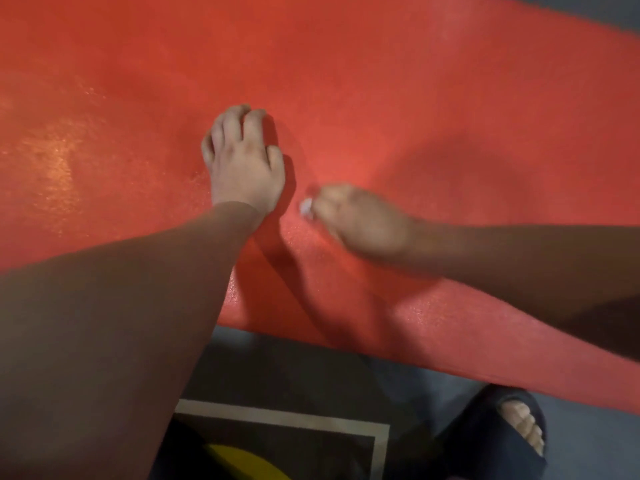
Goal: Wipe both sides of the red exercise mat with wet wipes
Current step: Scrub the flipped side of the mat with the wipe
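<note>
The red textured foam exercise mat (381, 81) lies spread flat across most of the view, glistening at the left. On it the blurred right hand (367, 223) has its grip closed round a small crumpled white wet wipe (306, 206), which is pressed to the mat. The left hand (242, 161) rests just beside it, its grip holding nothing and its bent fingertips on the mat. Past the mat's near edge, a foot (524, 424) in a dark slide sandal (485, 445) stands on grey floor (588, 445).

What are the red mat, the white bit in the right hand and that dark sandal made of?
The red exercise mat: probably foam or rubbery plastic; fine pebbled grain, mostly matte, wet-looking glints at left. The wet wipe: likely soft nonwoven cloth, a small white crumpled wad pinched in the right hand, blurred. The sandal: dark and matte, maybe rubber or foam; too dim to tell.
</note>
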`<action>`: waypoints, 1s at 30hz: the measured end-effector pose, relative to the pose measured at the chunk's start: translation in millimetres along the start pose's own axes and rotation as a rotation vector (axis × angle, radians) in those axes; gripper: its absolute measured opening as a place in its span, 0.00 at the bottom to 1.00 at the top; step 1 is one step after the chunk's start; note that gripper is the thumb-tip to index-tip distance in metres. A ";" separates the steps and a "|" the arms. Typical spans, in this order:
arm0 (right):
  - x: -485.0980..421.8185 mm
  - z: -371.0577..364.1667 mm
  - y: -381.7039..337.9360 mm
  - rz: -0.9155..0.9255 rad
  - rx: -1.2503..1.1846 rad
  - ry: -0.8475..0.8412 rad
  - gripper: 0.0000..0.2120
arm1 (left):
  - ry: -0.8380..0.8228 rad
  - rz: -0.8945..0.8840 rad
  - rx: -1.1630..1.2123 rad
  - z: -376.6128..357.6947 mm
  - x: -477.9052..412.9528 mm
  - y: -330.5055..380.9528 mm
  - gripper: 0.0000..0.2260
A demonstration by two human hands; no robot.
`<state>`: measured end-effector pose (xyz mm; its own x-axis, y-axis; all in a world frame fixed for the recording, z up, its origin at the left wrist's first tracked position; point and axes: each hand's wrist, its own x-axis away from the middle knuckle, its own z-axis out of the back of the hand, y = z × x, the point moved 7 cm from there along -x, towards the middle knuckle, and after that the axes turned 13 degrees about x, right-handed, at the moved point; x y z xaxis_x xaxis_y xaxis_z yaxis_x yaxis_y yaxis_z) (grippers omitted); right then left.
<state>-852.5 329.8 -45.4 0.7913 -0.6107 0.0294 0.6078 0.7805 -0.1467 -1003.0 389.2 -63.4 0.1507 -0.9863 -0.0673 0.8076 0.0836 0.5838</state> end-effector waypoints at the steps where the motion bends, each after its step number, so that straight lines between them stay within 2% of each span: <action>1: 14.7 -3.2 -17.8 0.088 -0.020 -0.026 0.13 | 0.006 0.000 -0.004 -0.9 -4.5 0.5 0.24; 3: 36.0 -5.9 -30.9 0.164 -0.028 -0.012 0.11 | 0.022 0.008 -0.015 -3.3 -14.9 1.4 0.25; 6: 35.8 -11.5 -7.3 0.154 0.002 0.009 0.06 | 0.031 0.032 -0.016 -9.8 -28.6 2.2 0.26; 7: 29.3 -11.9 4.5 0.144 0.009 0.017 0.07 | 0.034 0.040 -0.012 -12.1 -31.9 1.5 0.26; 9: 13.4 -12.1 34.1 0.086 0.032 0.048 0.09 | 0.045 0.059 -0.006 -17.7 -36.3 -0.7 0.26; 15: -32.6 0.2 111.7 -0.098 0.073 0.134 0.02 | 0.147 0.115 -0.120 -29.0 -37.0 -0.9 0.26; 20: -67.2 17.0 165.5 -0.170 0.117 0.220 0.06 | 0.170 0.100 -0.149 -29.8 -36.6 1.5 0.24; 26: -97.3 28.8 232.4 -0.204 0.191 0.139 0.08 | 0.211 0.088 -0.149 -28.6 -38.4 2.9 0.23; 30: -109.6 40.5 294.5 -0.459 0.178 0.163 0.11 | 0.226 0.079 -0.160 -28.3 -39.2 2.8 0.23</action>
<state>-757.6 632.0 -51.8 0.4282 -0.8976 -0.1047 0.9032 0.4290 0.0157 -990.6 432.1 -82.0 0.3253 -0.9206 -0.2160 0.8653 0.1977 0.4606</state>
